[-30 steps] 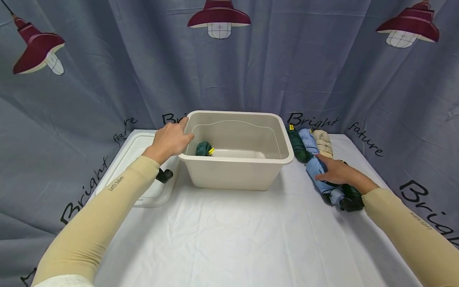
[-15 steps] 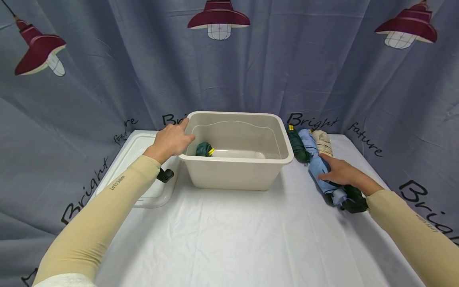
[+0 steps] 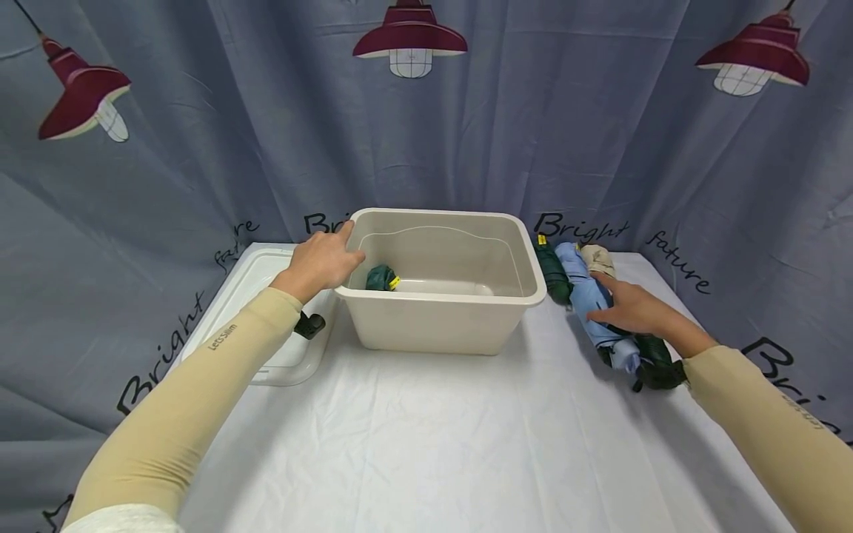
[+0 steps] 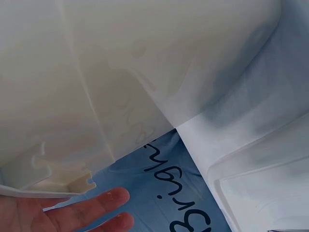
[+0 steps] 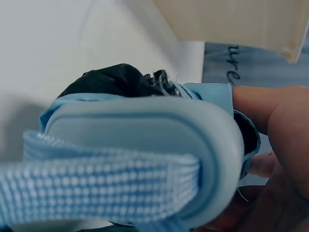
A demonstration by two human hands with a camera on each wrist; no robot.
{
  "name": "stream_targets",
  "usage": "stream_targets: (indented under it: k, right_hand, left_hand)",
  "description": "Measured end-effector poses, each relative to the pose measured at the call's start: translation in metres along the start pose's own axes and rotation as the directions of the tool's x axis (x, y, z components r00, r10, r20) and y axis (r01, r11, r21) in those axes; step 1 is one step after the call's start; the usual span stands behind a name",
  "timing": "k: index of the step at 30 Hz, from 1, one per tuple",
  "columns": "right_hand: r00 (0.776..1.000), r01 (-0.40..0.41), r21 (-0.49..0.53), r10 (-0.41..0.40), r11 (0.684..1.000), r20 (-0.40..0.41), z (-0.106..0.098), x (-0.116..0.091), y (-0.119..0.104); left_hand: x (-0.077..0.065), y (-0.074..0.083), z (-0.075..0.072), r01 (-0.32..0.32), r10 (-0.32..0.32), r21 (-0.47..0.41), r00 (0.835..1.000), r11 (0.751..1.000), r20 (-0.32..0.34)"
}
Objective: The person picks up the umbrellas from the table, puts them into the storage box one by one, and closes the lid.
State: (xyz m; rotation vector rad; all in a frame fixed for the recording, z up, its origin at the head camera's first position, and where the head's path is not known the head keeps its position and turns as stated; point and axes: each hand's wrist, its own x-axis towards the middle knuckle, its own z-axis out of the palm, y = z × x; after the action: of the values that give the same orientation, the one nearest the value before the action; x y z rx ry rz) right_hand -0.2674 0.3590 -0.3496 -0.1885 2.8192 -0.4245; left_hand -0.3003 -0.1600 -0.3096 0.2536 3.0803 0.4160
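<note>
In the head view, my right hand [image 3: 633, 305] grips a light blue folded umbrella [image 3: 589, 302] at the table's right side. The right wrist view shows its pale blue handle end [image 5: 145, 125] with a checked wrist strap [image 5: 106, 188], the thumb pressed to its side. My left hand [image 3: 320, 260] holds the left rim of a beige plastic storage bin [image 3: 429, 326], thumb over the edge. In the left wrist view, its fingers [image 4: 91, 210] extend outside, below the rim. A dark green folded umbrella [image 3: 380, 277] with a yellow tag lies inside the bin at the left.
Behind the held umbrella lie a dark green umbrella [image 3: 552, 274] and a cream one [image 3: 597, 259]. A dark green bundle [image 3: 656, 363] lies by my right wrist. A white lid [image 3: 293, 363] rests left of the bin on the white table [image 3: 426, 437]. A grey-blue curtain [image 3: 466, 133] hangs behind.
My right hand and the light blue umbrella have shifted slightly toward the back, covering more of the cream umbrella. The left hand stays at the bin's rim. The head view has shifted a little.
</note>
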Motion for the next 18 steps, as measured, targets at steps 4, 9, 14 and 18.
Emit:
stream_targets:
  k: [4, 9, 14, 18]
  right_hand:
    - [1.000, 0.019, 0.001, -0.019, 1.000, -0.020, -0.007, 0.000, -0.009]
    - [0.999, 0.031, 0.001, -0.031, 1.000, -0.029, -0.015, 0.000, -0.019]
    - [0.998, 0.044, 0.003, -0.044, 0.999, -0.040, -0.021, -0.001, -0.027]
    - [0.998, 0.052, 0.011, -0.051, 0.999, -0.048, -0.026, -0.001, -0.034]
  left_hand:
    - [0.000, -0.001, 0.001, 0.001, -0.001, -0.002, 1.000, 1.000, -0.007]
    - [0.000, -0.001, 0.001, 0.005, -0.005, -0.001, 1.000, 1.000, -0.005]
    - [0.000, 0.000, 0.001, 0.001, -0.001, -0.002, 1.000, 1.000, -0.006]
    - [0.000, 0.000, 0.001, -0.002, 0.002, -0.008, 1.000, 1.000, -0.010]
